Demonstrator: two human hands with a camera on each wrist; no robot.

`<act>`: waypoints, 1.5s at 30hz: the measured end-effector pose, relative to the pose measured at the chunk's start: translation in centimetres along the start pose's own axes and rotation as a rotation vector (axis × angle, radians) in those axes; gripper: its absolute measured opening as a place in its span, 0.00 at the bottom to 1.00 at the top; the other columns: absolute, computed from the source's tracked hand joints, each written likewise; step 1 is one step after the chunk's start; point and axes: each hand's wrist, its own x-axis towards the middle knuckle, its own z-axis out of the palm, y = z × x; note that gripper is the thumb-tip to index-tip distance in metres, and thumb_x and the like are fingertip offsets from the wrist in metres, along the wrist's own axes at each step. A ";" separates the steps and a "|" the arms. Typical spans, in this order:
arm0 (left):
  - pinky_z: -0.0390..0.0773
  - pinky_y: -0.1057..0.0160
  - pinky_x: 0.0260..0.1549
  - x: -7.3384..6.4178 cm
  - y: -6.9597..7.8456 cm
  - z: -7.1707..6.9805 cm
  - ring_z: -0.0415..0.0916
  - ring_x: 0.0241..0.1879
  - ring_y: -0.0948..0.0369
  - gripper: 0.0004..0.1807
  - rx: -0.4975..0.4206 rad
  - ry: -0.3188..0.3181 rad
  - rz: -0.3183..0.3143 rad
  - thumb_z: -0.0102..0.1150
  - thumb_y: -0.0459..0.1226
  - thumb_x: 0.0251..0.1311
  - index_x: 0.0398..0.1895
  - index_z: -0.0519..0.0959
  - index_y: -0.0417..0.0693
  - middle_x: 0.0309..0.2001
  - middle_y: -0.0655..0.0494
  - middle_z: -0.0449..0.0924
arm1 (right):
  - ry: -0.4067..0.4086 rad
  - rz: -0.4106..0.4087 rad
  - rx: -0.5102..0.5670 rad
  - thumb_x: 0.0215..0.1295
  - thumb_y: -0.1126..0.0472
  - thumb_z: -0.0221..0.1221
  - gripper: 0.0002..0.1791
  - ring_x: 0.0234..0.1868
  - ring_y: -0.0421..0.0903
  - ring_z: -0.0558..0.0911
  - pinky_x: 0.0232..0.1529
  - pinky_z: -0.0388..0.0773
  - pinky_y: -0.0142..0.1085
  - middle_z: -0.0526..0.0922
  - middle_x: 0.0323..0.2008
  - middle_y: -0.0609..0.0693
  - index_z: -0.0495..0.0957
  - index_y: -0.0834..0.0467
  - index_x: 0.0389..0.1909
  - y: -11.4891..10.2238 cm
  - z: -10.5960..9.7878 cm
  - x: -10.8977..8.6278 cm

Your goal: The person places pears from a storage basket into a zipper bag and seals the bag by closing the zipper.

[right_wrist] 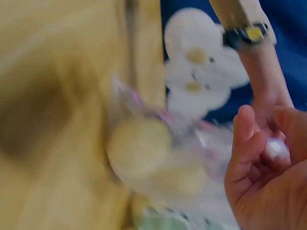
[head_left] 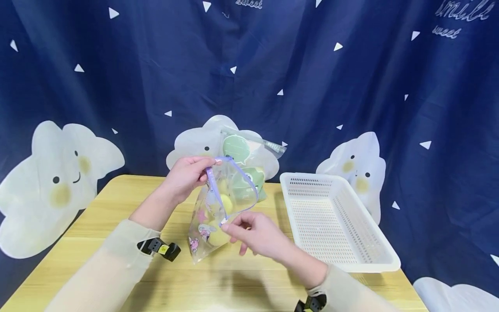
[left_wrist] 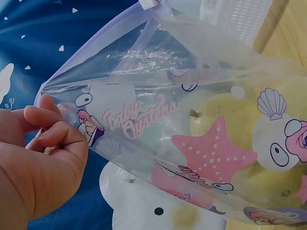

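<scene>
A clear zip bag with a purple rim and pink sea-creature prints hangs tilted over the table, its mouth spread wide. Inside it lie yellow round fruits, one showing a small stem end in the left wrist view. My left hand pinches the purple rim at the far corner of the mouth. At the near corner, my right hand pinches the white zip slider between thumb and fingers. The right wrist view is blurred, but two fruits show through the plastic there.
Just behind stands a second clear bag with green cartoon prints; its contents are unclear. A white slatted plastic basket sits at the table's right side. Dark blue curtain hangs along the back edge of the wooden table.
</scene>
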 end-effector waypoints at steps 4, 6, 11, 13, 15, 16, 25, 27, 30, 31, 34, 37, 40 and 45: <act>0.70 0.72 0.28 -0.1 -0.2 -0.2 0.65 0.21 0.69 0.14 -0.004 -0.004 0.004 0.59 0.41 0.81 0.47 0.89 0.40 0.18 0.67 0.68 | 0.013 0.084 0.140 0.75 0.41 0.68 0.23 0.20 0.42 0.85 0.16 0.70 0.30 0.87 0.33 0.49 0.81 0.58 0.43 0.2 2.2 0.7; 0.69 0.72 0.28 -0.3 -0.3 -0.3 0.65 0.21 0.69 0.13 -0.007 -0.006 0.002 0.59 0.41 0.81 0.43 0.90 0.46 0.18 0.66 0.68 | 0.059 0.083 0.133 0.75 0.42 0.68 0.22 0.21 0.43 0.85 0.15 0.70 0.30 0.86 0.33 0.49 0.79 0.59 0.42 0.3 2.7 1.0; 0.69 0.73 0.27 -0.5 0.0 -0.3 0.67 0.23 0.69 0.12 -0.021 -0.007 -0.006 0.59 0.41 0.82 0.44 0.90 0.48 0.21 0.65 0.71 | 0.191 0.013 0.009 0.79 0.53 0.63 0.13 0.22 0.43 0.85 0.21 0.78 0.32 0.87 0.33 0.51 0.80 0.59 0.38 0.5 1.9 1.5; 0.70 0.74 0.27 -0.7 0.3 -0.3 0.69 0.23 0.70 0.12 -0.024 0.004 -0.005 0.59 0.40 0.81 0.46 0.90 0.45 0.22 0.65 0.73 | 0.246 -0.010 -0.033 0.78 0.58 0.61 0.10 0.23 0.44 0.85 0.25 0.80 0.34 0.88 0.34 0.53 0.81 0.58 0.35 0.3 0.7 1.7; 0.72 0.75 0.26 -0.9 0.6 -0.3 0.71 0.23 0.70 0.12 -0.018 0.019 -0.003 0.60 0.40 0.81 0.47 0.89 0.42 0.23 0.64 0.76 | 0.300 -0.025 -0.059 0.77 0.60 0.61 0.10 0.24 0.44 0.85 0.27 0.80 0.35 0.89 0.34 0.53 0.82 0.57 0.33 0.1 -0.9 1.8; 0.73 0.75 0.27 -1.1 0.8 -0.3 0.72 0.23 0.71 0.12 -0.008 0.027 -0.004 0.60 0.39 0.80 0.48 0.88 0.40 0.23 0.64 0.77 | 0.325 -0.031 -0.079 0.75 0.60 0.61 0.10 0.24 0.43 0.86 0.27 0.79 0.35 0.89 0.33 0.54 0.82 0.56 0.32 0.0 -1.7 1.9; 0.81 0.69 0.23 -4.4 2.4 0.2 0.85 0.22 0.65 0.18 0.215 -0.083 -0.016 0.62 0.41 0.79 0.55 0.87 0.32 0.29 0.57 0.91 | 0.487 -0.160 -0.281 0.70 0.59 0.63 0.06 0.27 0.44 0.76 0.30 0.72 0.35 0.80 0.24 0.46 0.83 0.51 0.31 0.4 -8.1 1.7; 0.80 0.67 0.21 -4.7 2.0 -0.3 0.84 0.20 0.63 0.19 0.218 -0.102 -0.006 0.61 0.42 0.80 0.52 0.88 0.33 0.27 0.57 0.89 | 0.494 -0.193 -0.291 0.70 0.60 0.64 0.06 0.29 0.44 0.76 0.31 0.72 0.34 0.80 0.25 0.46 0.84 0.52 0.32 0.6 -8.7 1.5; 0.77 0.67 0.20 -4.5 0.7 -1.4 0.78 0.17 0.64 0.19 0.205 -0.028 -0.004 0.58 0.43 0.81 0.47 0.87 0.33 0.23 0.58 0.84 | 0.487 -0.207 -0.283 0.70 0.61 0.65 0.04 0.30 0.44 0.78 0.31 0.74 0.33 0.82 0.26 0.46 0.84 0.52 0.33 1.0 -8.9 1.1; 0.77 0.68 0.21 -4.4 0.1 -1.9 0.77 0.19 0.64 0.19 0.214 0.007 -0.005 0.57 0.43 0.81 0.47 0.86 0.34 0.24 0.58 0.83 | 0.487 -0.208 -0.288 0.71 0.61 0.65 0.04 0.31 0.44 0.79 0.31 0.74 0.33 0.82 0.26 0.46 0.85 0.52 0.34 1.1 -8.9 1.0; 0.79 0.66 0.32 -3.8 -2.0 -2.9 0.81 0.32 0.64 0.17 0.263 0.033 -0.025 0.55 0.41 0.80 0.55 0.85 0.36 0.37 0.55 0.87 | 0.483 -0.213 -0.300 0.71 0.60 0.66 0.04 0.31 0.44 0.80 0.32 0.75 0.33 0.83 0.26 0.44 0.86 0.51 0.35 1.4 -8.8 0.7; 0.81 0.61 0.48 -3.2 -3.9 -3.3 0.84 0.54 0.57 0.22 0.312 -0.076 -0.022 0.56 0.42 0.81 0.69 0.80 0.39 0.60 0.46 0.88 | 0.476 -0.225 -0.296 0.72 0.60 0.67 0.04 0.31 0.44 0.79 0.31 0.75 0.33 0.83 0.26 0.44 0.86 0.51 0.35 1.5 -8.6 0.5; 0.81 0.57 0.57 -2.7 -5.1 -2.9 0.80 0.65 0.53 0.25 0.301 -0.110 0.011 0.59 0.46 0.82 0.73 0.79 0.40 0.69 0.44 0.84 | 0.460 -0.231 -0.292 0.73 0.60 0.67 0.04 0.31 0.43 0.79 0.31 0.75 0.32 0.83 0.27 0.44 0.85 0.51 0.36 1.6 -8.5 0.5; 0.83 0.61 0.56 -2.2 -5.3 -2.2 0.82 0.58 0.59 0.23 0.247 -0.018 0.039 0.64 0.49 0.79 0.64 0.84 0.42 0.55 0.55 0.89 | 0.407 -0.205 -0.303 0.75 0.60 0.67 0.04 0.31 0.42 0.79 0.31 0.75 0.32 0.84 0.28 0.45 0.84 0.52 0.37 1.7 -8.2 0.2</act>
